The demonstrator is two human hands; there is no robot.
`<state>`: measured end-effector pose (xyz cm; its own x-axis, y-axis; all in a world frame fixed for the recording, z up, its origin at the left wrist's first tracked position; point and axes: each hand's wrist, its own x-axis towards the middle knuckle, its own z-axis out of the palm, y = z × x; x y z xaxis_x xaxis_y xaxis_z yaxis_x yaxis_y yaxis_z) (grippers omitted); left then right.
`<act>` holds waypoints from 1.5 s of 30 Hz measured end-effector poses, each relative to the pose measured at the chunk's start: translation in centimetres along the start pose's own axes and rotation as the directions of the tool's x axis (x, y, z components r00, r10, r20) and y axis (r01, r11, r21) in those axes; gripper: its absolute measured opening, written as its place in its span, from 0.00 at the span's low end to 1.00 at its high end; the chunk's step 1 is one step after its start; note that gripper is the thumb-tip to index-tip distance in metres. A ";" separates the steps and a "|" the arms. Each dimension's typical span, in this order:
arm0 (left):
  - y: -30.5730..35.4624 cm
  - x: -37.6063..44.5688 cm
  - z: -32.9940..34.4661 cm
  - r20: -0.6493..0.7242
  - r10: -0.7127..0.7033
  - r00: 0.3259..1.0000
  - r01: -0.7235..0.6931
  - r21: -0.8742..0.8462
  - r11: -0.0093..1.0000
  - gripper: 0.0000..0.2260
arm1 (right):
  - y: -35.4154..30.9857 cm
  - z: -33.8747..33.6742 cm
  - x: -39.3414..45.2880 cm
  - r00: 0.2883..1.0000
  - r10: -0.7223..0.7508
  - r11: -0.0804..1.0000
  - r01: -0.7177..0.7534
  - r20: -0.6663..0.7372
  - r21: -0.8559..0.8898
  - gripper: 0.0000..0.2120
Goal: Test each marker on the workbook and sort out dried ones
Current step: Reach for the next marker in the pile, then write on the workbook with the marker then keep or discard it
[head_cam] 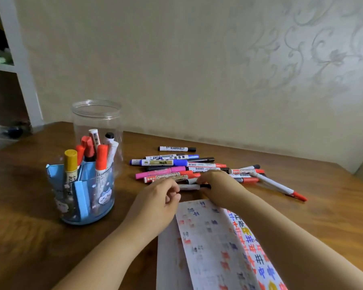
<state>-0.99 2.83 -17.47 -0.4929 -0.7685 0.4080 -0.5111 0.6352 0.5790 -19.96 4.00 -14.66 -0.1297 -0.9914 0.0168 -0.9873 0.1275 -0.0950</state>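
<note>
A person sits at a brown wooden table [29,237] with both bare forearms reaching forward. Between the hands lies a white-barrelled marker with a black cap [192,186], held level just above the table: the left hand [158,200] curls its fingers round the barrel end, and the right hand [217,186] pinches the capped end. Just beyond them a loose pile of red, blue, pink and black markers [187,167] is spread across the table. Below the hands an open paper workbook covered in coloured pen marks [210,243] lies flat. To the left stands a blue plastic pen holder [86,197] holding upright markers, with a clear plastic jar [96,116] just behind it.
</note>
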 end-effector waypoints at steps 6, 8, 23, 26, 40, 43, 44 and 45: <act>0.1 -0.3 -0.6 -0.008 0.090 0.996 -0.089 0.044 0.995 0.06 | 0.2 0.7 0.1 0.997 -0.071 0.996 0.071 0.010 -0.048 0.13; 0.3 -0.4 -0.7 -0.011 0.152 0.988 -0.149 0.130 0.980 0.09 | -0.1 0.0 -0.8 0.996 -0.083 0.996 0.082 -0.025 -0.030 0.11; 7.6 -1.8 -0.3 0.309 0.325 0.894 -0.410 0.268 0.872 0.11 | 0.5 -2.3 -13.4 0.925 -0.351 0.933 0.331 -0.145 -0.144 0.14; 8.3 -2.2 0.0 0.399 0.311 0.862 -0.424 0.234 0.875 0.10 | 1.8 -1.7 -14.6 0.899 -0.408 0.909 0.382 -0.162 -0.170 0.16; 10.4 -2.5 0.6 0.464 0.260 0.847 -0.412 0.262 0.873 0.09 | 2.0 -1.0 -15.6 0.933 -0.323 0.939 0.295 -0.156 -0.177 0.10; 9.7 -2.4 0.4 0.485 0.256 0.836 -0.405 0.232 0.885 0.10 | 2.0 -1.4 -15.4 0.917 -0.378 0.910 0.343 -0.128 -0.230 0.12; 9.4 -2.5 0.4 0.500 0.245 0.831 -0.394 0.217 0.893 0.10 | 1.9 -1.4 -15.3 0.906 -0.407 0.895 0.369 -0.119 -0.249 0.14; 9.2 -2.5 0.4 0.512 0.234 0.826 -0.383 0.206 0.901 0.11 | 1.8 -1.3 -15.3 0.899 -0.425 0.884 0.387 -0.107 -0.263 0.15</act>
<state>-4.75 10.61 -13.51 -0.8876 -0.4470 0.1108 -0.4168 0.8820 0.2198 -19.92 19.39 -13.78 0.2933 -0.9422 0.1621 -0.9470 -0.2632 0.1842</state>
